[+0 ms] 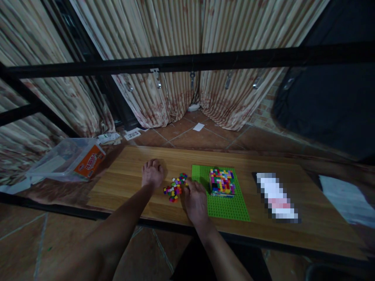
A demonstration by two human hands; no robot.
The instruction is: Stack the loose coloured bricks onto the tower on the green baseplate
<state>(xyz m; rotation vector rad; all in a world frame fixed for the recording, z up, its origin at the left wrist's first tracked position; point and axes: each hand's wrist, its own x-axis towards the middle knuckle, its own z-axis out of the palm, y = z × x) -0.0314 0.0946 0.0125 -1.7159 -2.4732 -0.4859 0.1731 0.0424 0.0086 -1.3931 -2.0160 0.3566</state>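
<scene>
Right hand: fingers bent beside the loose bricks; cannot tell whether one is gripped.
Left hand: palm down, loosely curled; any hold hidden.
Loose bricks: between the hands, unplaced.
Brick block: beyond the right hand's right, already built up on the green baseplate.

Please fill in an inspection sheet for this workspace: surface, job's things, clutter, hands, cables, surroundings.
Surface: wood-grain tabletop, dark edge.
Job's things: multicoloured brick build on a green studded baseplate; loose toy bricks piled left of it.
Clutter: pixelated item right of the baseplate, identity hidden.
Hands: left hand palm down on the tabletop; right hand at the pile's edge, grip unclear.
Cables: nothing seen.
Surroundings: striped curtains, tiled floor, clear plastic bin with orange label at left.
</scene>
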